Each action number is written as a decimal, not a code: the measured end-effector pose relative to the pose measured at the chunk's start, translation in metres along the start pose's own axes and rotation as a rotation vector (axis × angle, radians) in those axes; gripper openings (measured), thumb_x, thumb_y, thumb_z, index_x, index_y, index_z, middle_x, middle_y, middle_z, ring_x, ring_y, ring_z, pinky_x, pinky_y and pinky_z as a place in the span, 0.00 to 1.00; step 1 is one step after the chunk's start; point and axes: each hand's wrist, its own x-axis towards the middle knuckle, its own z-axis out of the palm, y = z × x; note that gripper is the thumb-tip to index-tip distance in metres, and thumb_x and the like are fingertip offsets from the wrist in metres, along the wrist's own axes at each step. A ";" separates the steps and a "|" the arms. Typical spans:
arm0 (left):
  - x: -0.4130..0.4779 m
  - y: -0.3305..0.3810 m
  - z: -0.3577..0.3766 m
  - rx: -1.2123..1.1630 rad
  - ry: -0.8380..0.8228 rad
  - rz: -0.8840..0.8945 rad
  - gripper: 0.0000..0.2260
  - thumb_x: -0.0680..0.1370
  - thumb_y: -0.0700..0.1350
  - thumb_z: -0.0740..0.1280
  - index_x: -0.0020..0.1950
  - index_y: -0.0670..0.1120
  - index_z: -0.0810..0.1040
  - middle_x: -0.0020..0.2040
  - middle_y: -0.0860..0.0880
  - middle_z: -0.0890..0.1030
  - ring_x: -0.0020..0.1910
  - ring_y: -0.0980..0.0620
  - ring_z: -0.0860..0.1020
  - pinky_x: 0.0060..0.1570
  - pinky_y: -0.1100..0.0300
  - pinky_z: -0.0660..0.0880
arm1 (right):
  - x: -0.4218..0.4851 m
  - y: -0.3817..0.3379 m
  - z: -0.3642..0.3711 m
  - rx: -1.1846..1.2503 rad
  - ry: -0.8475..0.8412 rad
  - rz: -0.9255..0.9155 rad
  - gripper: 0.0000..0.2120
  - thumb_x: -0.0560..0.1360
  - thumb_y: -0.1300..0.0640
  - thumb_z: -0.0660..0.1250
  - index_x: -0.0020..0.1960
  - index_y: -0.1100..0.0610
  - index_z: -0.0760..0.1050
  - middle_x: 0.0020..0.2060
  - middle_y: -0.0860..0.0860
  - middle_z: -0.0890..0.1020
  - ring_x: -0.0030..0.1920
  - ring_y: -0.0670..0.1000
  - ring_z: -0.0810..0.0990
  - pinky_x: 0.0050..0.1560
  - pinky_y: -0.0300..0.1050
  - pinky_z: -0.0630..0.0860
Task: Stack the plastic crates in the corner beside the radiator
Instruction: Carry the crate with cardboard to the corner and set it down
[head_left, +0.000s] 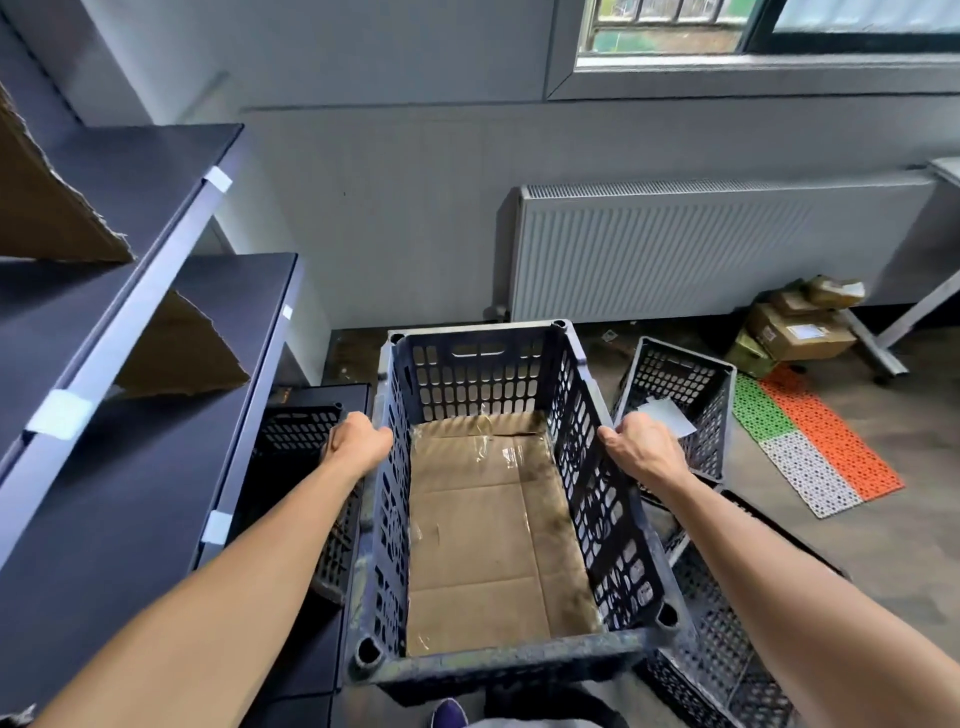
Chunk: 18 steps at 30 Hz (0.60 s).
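Both hands' grip holds crate (498, 493) rims, bare floor (358, 353) beyond

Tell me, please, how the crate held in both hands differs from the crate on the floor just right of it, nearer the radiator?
The held crate is gripped on its long rims by the left hand and right hand; the floor crate is untouched. The held crate is lined with flat cardboard; the floor crate holds a white paper sheet. The held crate sits square to the view; the floor crate is angled. Both are dark, perforated plastic.
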 end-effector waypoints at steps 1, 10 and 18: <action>0.006 0.005 0.001 -0.004 0.004 -0.007 0.10 0.77 0.47 0.63 0.38 0.43 0.71 0.36 0.39 0.77 0.33 0.45 0.73 0.33 0.59 0.63 | 0.011 -0.001 0.000 -0.001 -0.003 -0.006 0.18 0.78 0.48 0.61 0.32 0.54 0.64 0.27 0.51 0.73 0.27 0.51 0.70 0.30 0.43 0.66; 0.056 0.060 0.002 -0.015 0.036 -0.116 0.18 0.78 0.47 0.62 0.58 0.33 0.77 0.55 0.35 0.81 0.52 0.38 0.81 0.41 0.54 0.74 | 0.117 -0.023 -0.016 -0.035 -0.072 -0.104 0.19 0.76 0.46 0.59 0.33 0.57 0.67 0.40 0.61 0.83 0.40 0.60 0.81 0.39 0.47 0.73; 0.097 0.096 -0.010 -0.047 0.068 -0.141 0.20 0.77 0.48 0.63 0.61 0.34 0.76 0.57 0.35 0.80 0.54 0.36 0.80 0.49 0.49 0.77 | 0.188 -0.050 -0.032 -0.031 -0.061 -0.145 0.18 0.76 0.45 0.59 0.41 0.60 0.75 0.43 0.61 0.83 0.41 0.61 0.81 0.40 0.47 0.74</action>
